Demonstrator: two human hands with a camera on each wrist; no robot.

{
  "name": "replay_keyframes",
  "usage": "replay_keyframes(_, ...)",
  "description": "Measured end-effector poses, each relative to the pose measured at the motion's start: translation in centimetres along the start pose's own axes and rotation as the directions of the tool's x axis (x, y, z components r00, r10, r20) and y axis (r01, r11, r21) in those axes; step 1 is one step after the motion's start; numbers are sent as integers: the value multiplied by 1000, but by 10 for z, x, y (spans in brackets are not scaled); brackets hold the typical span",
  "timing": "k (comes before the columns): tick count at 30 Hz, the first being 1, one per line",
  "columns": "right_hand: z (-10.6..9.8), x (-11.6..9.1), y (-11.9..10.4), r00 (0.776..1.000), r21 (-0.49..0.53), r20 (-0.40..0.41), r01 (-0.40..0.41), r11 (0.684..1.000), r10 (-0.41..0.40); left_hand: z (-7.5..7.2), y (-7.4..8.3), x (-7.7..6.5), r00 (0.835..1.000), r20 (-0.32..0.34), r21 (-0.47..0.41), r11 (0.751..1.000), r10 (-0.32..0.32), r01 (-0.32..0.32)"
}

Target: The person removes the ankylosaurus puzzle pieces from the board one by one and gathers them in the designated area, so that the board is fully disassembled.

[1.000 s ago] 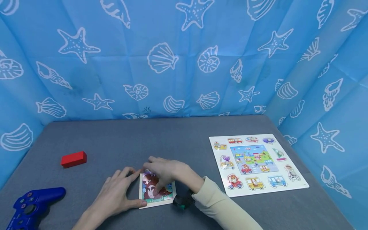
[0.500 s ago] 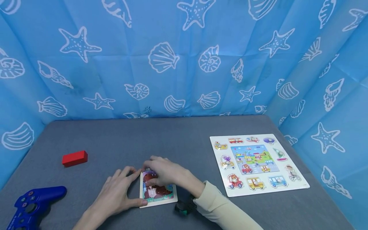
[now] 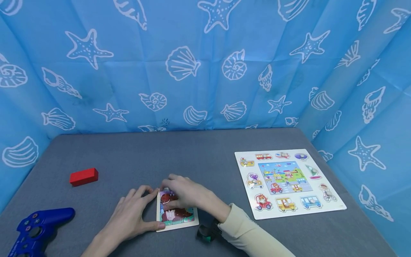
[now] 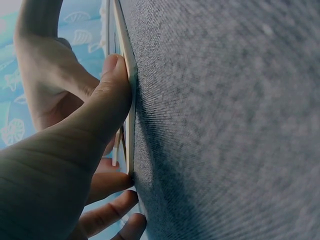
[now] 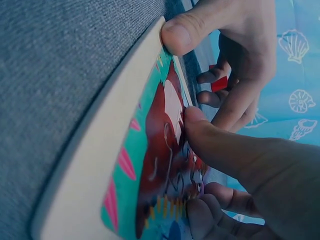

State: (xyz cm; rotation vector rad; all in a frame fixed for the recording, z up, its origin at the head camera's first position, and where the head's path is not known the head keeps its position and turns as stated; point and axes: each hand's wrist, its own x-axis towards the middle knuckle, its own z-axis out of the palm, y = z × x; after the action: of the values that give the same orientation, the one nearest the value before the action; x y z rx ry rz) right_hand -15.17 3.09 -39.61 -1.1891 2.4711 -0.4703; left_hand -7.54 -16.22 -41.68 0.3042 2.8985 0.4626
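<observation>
A small wooden jigsaw puzzle [image 3: 180, 225] lies on the grey table, with a brown dinosaur picture inside a pale frame. My left hand [image 3: 130, 216] holds its left side, thumb on the near corner and fingertips at the far corner. Over the far part of the picture is my right hand [image 3: 187, 192], its thumb and fingers pinching a puzzle piece. That thin piece [image 4: 117, 149] stands tilted above the frame in the left wrist view. In the right wrist view, the right thumb [image 5: 197, 122] touches the picture; the fingers partly hide the puzzle's far end.
A white peg puzzle board [image 3: 244, 192] with vehicle pieces lies at the right. Toward the left are a red block [image 3: 84, 177] and a blue game controller [image 3: 41, 228]. A blue curtain [image 3: 205, 89] with shells and starfish hangs behind the table. Something black [image 3: 207, 232] is at the right wrist.
The right thumb has shifted from the middle of the picture toward its far left, drawing nearer the right fingers. The left hand keeps its place on the frame.
</observation>
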Motion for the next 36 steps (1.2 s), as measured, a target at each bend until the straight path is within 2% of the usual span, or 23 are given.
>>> replay_keyframes(9,3,-2,0,999,-10,-29,29,1000,-29,1,-1,-1,1000,-20,0,1000,8,-8)
replay_keyframes(20,7,-5,-2,999,0,-40,21,1000,-21,1,-2,-1,1000,-2,-6,1000,10,-10)
replay_keyframes(27,9,-8,-2,997,17,-53,54,998,-53,1,-2,0,1000,9,-7,1000,8,-8)
replay_keyframes(36,10,-8,2,995,50,-80,60,997,-56,1,-2,0,1000,16,-6,1000,8,-8)
